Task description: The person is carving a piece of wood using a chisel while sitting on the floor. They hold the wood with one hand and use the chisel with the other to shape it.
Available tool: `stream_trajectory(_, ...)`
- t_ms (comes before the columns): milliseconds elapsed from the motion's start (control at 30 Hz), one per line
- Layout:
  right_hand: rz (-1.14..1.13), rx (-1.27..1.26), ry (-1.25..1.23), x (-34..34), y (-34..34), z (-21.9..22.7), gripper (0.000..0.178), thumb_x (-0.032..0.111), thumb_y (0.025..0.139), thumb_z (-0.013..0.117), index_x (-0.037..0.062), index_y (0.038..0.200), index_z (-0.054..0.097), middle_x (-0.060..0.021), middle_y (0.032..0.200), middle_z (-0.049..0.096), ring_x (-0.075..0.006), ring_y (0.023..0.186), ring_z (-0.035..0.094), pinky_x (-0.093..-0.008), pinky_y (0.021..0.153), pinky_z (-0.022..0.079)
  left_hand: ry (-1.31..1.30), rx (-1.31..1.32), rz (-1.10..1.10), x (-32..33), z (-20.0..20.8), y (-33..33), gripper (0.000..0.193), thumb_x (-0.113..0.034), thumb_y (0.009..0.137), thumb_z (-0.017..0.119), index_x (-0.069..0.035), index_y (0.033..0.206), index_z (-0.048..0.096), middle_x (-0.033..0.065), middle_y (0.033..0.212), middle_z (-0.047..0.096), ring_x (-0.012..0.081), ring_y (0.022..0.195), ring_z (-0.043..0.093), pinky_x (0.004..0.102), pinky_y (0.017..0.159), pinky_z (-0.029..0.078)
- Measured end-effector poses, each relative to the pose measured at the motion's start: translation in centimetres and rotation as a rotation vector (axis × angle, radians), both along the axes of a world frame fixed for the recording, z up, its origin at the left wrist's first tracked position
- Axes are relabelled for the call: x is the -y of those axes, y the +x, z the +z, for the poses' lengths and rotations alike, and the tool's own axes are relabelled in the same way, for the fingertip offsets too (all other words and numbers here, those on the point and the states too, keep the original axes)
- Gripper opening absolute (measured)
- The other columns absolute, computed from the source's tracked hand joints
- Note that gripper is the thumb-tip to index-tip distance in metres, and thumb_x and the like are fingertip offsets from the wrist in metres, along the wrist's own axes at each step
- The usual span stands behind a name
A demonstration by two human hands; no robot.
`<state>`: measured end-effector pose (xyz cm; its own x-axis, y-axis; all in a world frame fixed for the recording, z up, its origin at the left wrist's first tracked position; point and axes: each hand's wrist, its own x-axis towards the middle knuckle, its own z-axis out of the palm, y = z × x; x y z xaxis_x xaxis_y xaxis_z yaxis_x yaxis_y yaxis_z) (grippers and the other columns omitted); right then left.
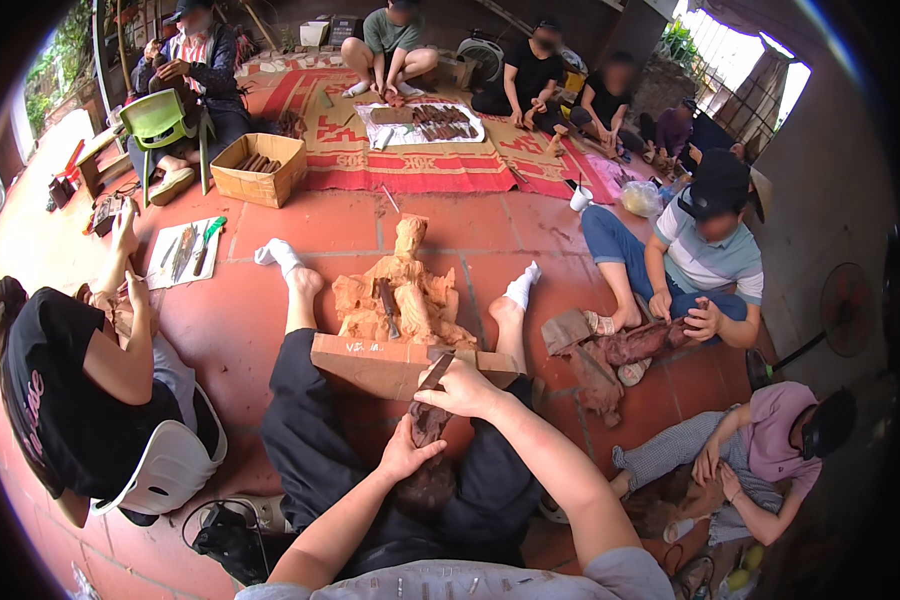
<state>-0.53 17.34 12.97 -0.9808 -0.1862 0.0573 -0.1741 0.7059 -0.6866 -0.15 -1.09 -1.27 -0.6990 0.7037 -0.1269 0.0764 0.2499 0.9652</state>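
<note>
My left hand [410, 452] is closed around a dark brown carved wood piece [430, 424], which stands tilted between my thighs. In my right hand [460, 388] is a flat, dark hand tool [435, 371], gripped just above the top of that piece; its kind, perhaps a file, is unclear. Just beyond my hands a light orange carved wooden figure [410, 282] stands on a thick wooden block [390, 368] between my lower legs. A chisel-like tool [386, 306] with a dark handle leans against the figure's front.
Several people sit around me, working on wood pieces. A board with tools [182, 254] lies at left, near a cardboard box [260, 170] of dark wood pieces. Farther back, a patterned red mat [330, 170] bears a white tray [400, 134]. A white chair [165, 465] stands close left.
</note>
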Motion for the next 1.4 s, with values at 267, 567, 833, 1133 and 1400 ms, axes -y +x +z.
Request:
stream_trajectory(267,0.043,-0.181,0.045,0.2,0.3,-0.1,0.013,0.017,0.079,0.07,0.0059,0.08,0.065,-0.0094,0.072,0.059,-0.0308,0.067,0.057,-0.0388,0.069,0.048,0.057,0.001,0.014,-0.1,-1.4,0.3,0.079,-0.045,0.072,0.08,-0.003,0.129,0.044,0.0222,0.125,0.054,0.0365,0.118,0.053,0.041,0.099,0.043)
stream_trajectory(567,-0.506,-0.032,-1.291,-5.1,-2.2,2.0,0.014,0.012,0.091,0.057,0.0022,0.081,0.057,-0.01,0.078,0.064,-0.0176,0.068,0.063,-0.0322,0.058,0.054,-0.013,-0.025,0.014,0.0,0.0,0.3,0.086,-0.048,0.072,0.079,0.001,0.132,0.041,0.024,0.128,0.052,0.0369,0.121,0.051,0.0401,0.101,0.042)
stream_trajectory(833,-0.02,0.214,-1.03,1.2,-8.3,15.1,0.011,0.011,0.088,0.06,0.0008,0.086,0.061,-0.0106,0.073,0.066,-0.018,0.058,0.063,-0.031,0.054,0.052,0.048,0.006,0.01,0.1,-0.8,0.1,0.086,-0.048,0.072,0.079,0.0,0.133,0.041,0.023,0.13,0.051,0.0361,0.123,0.05,0.0404,0.102,0.041)
stream_trajectory(1133,0.028,-0.035,-1.025,2.8,-9.2,20.3,0.013,0.013,0.09,0.061,0.0011,0.086,0.06,-0.0077,0.072,0.064,-0.0158,0.06,0.064,-0.0285,0.054,0.052,-0.009,0.004,-0.03,0.0,0.9,-0.1,0.094,-0.049,0.073,0.078,-0.001,0.141,0.034,0.0232,0.135,0.048,0.0357,0.128,0.047,0.0403,0.105,0.039)
stream_trajectory(1400,0.088,0.222,-0.993,5.0,-7.7,15.5,0.016,0.018,0.092,0.062,0.0015,0.091,0.058,-0.0068,0.078,0.064,-0.0131,0.06,0.061,-0.0269,0.055,0.052,-0.017,-0.004,-0.036,0.2,0.3,-0.1,0.095,-0.049,0.073,0.077,-0.001,0.142,0.033,0.0238,0.137,0.047,0.0353,0.129,0.046,0.0402,0.106,0.038)
